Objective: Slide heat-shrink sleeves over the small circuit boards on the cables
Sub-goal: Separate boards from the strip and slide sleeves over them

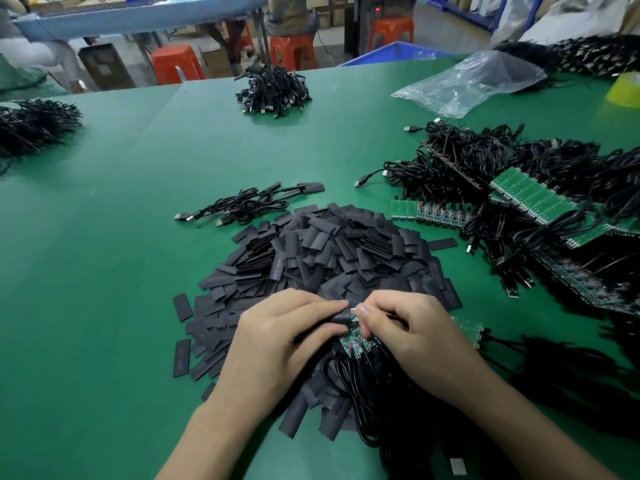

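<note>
A big heap of flat black heat-shrink sleeves [332, 251] covers the middle of the green table [104, 271]. Just in front of it, my left hand [277, 341] pinches one black sleeve [341, 318] between thumb and fingers. My right hand [405, 334] pinches a small green circuit board [355, 323] at the sleeve's open end. More small boards [353, 342] on black cables [349, 386] bunch under both hands. Whether the board is inside the sleeve is hidden by my fingers.
Panels of green boards with tangled black USB cables [519, 202] fill the right side. A few sleeved cables [252, 202] lie behind the heap. Cable bundles [273, 91] sit at the far edge and far left. A clear plastic bag [474, 81] lies back right.
</note>
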`<move>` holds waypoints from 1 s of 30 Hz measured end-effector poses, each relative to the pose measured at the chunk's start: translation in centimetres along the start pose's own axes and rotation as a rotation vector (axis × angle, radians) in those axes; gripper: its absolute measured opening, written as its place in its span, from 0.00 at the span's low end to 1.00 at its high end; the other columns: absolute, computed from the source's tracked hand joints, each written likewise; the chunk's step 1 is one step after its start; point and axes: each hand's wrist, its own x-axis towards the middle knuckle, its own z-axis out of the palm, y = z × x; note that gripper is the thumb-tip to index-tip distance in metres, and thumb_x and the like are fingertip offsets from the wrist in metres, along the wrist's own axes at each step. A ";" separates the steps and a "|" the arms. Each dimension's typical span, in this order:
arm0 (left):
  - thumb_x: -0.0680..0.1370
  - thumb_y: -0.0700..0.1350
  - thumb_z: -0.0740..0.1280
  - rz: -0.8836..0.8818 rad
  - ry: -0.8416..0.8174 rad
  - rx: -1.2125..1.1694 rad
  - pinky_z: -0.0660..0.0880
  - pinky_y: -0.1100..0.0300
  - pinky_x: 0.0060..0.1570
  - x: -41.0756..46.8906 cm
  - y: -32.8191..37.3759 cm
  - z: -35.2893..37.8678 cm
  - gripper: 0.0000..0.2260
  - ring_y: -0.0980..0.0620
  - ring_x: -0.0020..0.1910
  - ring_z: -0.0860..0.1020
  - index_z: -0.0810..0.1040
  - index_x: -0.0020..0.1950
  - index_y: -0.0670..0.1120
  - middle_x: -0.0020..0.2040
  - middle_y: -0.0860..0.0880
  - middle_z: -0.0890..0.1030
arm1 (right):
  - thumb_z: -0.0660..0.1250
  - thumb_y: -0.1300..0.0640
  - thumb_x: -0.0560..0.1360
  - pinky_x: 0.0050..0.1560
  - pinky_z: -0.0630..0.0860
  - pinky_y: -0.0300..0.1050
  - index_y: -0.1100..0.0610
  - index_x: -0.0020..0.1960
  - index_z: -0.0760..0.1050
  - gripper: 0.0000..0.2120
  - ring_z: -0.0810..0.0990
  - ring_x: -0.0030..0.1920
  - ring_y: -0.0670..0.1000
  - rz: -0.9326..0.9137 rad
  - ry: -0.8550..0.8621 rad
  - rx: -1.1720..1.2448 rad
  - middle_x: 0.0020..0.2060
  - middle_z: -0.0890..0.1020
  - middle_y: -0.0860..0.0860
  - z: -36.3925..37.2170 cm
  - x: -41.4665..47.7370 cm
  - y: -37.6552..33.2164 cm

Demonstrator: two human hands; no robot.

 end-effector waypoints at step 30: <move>0.76 0.45 0.75 -0.050 0.082 -0.073 0.77 0.64 0.50 -0.1 1.3 0.0 0.08 0.59 0.48 0.82 0.87 0.54 0.46 0.48 0.54 0.85 | 0.65 0.54 0.83 0.35 0.64 0.38 0.54 0.44 0.76 0.09 0.66 0.32 0.44 0.054 -0.132 0.226 0.30 0.69 0.43 -1.2 0.3 -0.3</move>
